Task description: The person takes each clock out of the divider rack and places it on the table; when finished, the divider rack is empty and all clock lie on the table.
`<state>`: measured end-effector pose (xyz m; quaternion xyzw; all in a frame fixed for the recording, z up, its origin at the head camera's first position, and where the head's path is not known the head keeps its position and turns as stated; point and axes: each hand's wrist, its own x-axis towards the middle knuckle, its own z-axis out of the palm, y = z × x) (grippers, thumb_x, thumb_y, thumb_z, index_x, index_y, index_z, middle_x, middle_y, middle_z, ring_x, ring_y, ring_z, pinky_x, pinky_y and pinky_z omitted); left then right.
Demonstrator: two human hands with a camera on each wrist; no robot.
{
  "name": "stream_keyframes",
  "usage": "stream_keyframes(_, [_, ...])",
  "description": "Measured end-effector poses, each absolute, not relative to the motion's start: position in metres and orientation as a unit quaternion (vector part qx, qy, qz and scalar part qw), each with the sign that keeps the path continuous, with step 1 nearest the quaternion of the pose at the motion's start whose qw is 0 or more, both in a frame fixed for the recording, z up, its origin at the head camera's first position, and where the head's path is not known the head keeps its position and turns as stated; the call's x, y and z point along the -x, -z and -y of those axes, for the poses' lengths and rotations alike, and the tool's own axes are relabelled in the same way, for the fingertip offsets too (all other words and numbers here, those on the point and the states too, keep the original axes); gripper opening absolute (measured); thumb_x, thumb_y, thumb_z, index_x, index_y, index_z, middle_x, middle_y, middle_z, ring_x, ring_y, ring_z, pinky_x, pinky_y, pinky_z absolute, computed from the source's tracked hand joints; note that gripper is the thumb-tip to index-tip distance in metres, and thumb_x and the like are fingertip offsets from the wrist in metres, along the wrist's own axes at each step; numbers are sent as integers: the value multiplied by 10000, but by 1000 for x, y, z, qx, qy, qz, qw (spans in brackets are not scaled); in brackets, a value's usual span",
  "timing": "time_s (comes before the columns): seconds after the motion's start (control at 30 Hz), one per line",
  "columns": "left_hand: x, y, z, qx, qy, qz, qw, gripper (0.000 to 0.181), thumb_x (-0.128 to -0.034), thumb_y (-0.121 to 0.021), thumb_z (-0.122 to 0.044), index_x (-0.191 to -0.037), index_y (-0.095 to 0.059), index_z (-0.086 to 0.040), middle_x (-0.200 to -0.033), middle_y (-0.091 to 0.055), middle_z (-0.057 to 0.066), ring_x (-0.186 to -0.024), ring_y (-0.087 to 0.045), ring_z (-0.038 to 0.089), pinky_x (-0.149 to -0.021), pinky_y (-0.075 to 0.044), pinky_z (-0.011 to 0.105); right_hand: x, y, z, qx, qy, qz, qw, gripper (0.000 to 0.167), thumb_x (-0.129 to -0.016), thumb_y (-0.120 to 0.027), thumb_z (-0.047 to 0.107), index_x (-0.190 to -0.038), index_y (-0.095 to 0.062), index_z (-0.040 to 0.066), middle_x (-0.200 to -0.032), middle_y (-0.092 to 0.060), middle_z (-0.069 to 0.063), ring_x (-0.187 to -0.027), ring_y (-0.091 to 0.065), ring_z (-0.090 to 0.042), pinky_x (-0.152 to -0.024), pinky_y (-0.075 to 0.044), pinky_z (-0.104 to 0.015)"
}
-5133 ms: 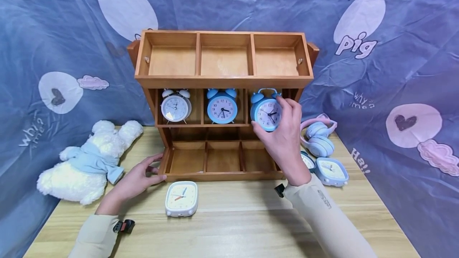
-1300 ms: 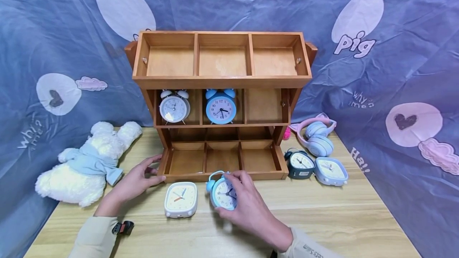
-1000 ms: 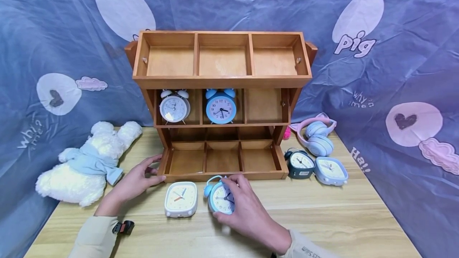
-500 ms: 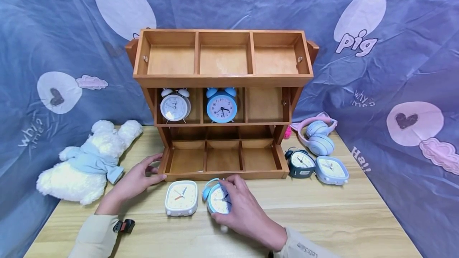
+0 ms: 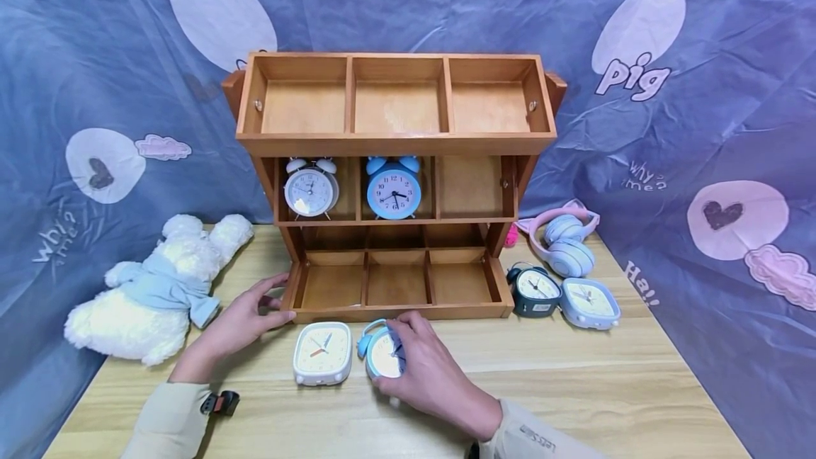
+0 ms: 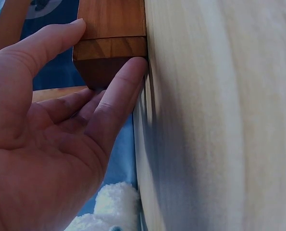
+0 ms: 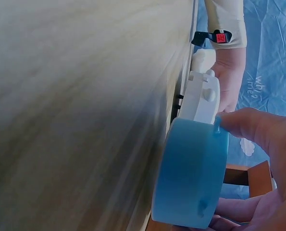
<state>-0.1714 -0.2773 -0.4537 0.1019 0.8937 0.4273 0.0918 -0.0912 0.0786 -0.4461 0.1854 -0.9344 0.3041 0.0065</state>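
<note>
Alarm clock (image 5: 382, 356), light blue, is clamped in the right hand (image 5: 426, 370), down at the counter (image 5: 574, 388) about midway between its left and right edges, just beside the white square clock (image 5: 323, 353). Can't tell if it's touching down. Left hand (image 5: 237, 324) has fingers spread against the wooden shelf's (image 5: 395, 146) front left corner. My guess: set-down step, so next probably calls for a steady landing, then letting go.

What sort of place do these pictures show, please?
Probably a tabletop set up for filming: a printed blue cloth hangs behind the wood-grained table, and a wooden rack with clocks stands there near a white plush toy.
</note>
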Motion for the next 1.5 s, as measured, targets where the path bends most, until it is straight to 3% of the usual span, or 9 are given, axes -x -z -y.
stream_keyframes(0.7, [169, 455, 278, -107, -420, -897, 88, 850, -1035, -829, -266, -1705, -387, 14, -1676, -500, 295, -1290, -692, 403, -756, -586, 289, 92, 448, -76, -185, -301, 935, -13, 906, -760, -990, 315, -1522, -631, -20, -1384, -613, -89, -1250, -608, -210, -1084, -584, -432])
stream_keyframes(1.17, [170, 454, 277, -105, -421, -897, 88, 853, -1033, -831, -256, -1705, -384, 21, -1594, -570, 307, -1270, -694, 399, -723, -592, 304, 98, 446, -80, -188, -308, 932, -20, 955, -754, -1014, 313, -1549, -611, -30, -1430, -618, -99, -1266, -628, -230, -1112, -588, -474])
stream_keyframes(1.5, [170, 452, 277, -107, -415, -900, 80, 857, -1025, -840, -271, -1701, -397, 17, -1614, -564, 287, -1247, -694, 363, -775, -573, 282, 97, 445, -80, -187, -308, 933, -19, 926, -742, -1008, 315, -1516, -636, -33, -1420, -624, -95, -1252, -625, -226, -1088, -591, -452])
